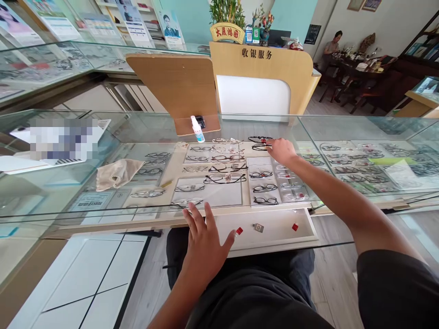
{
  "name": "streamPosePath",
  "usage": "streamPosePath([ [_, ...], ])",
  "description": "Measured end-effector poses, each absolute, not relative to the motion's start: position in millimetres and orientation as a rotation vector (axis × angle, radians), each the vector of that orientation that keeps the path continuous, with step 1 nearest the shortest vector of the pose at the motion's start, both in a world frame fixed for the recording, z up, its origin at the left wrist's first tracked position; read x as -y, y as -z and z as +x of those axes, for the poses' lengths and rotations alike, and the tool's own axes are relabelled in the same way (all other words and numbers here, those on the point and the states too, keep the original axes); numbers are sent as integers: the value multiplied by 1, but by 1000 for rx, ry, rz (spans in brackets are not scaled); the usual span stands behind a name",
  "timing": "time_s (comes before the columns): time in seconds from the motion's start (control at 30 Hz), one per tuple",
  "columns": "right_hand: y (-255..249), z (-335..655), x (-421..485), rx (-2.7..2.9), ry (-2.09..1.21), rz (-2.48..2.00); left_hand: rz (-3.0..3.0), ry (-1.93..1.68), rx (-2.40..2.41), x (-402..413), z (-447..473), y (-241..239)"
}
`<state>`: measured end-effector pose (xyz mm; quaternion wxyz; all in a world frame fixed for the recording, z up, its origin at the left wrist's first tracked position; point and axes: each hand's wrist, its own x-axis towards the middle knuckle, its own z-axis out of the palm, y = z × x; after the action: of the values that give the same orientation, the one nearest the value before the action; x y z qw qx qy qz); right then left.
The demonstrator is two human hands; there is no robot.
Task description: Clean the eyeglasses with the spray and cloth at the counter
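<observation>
I stand behind a glass display counter (pixel 343 125) with trays of eyeglasses under the top. My right hand (pixel 281 151) reaches far across the glass, its fingers closed around a dark-framed pair of glasses (pixel 259 140) lying on the counter top. My left hand (pixel 203 242) rests flat on the near edge of the glass, fingers spread, holding nothing. Below it a white tray (pixel 274 230) is pulled out, bearing small red tags (pixel 239 230) and a grey tag. Another clear-framed pair (pixel 224 141) lies left of the dark one.
A small white spray bottle (pixel 198 130) stands on the glass by a wooden board (pixel 178 87). A beige cloth (pixel 116 173) lies to the left. A wooden cashier desk (pixel 264 68) stands behind. A person sits at a far table (pixel 332 45).
</observation>
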<state>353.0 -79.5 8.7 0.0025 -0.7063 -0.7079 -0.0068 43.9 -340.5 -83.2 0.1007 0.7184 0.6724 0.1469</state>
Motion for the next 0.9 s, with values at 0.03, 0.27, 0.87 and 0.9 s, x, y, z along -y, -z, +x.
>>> streamPosePath([
  [0.03, -8, 352, 78, 2217, 21, -2224, 2123, -435, -1989, 340, 44, 83],
  [0.27, -25, 345, 93, 2190, -3, -2169, 2139, -448, -1981, 340, 43, 83],
  [0.87, 66, 306, 265, 2780, -820, -1968, 2089, -467, -1940, 338, 44, 79],
  [0.9, 81, 307, 255, 2758, -772, -1987, 2088, -469, -1934, 338, 44, 79],
])
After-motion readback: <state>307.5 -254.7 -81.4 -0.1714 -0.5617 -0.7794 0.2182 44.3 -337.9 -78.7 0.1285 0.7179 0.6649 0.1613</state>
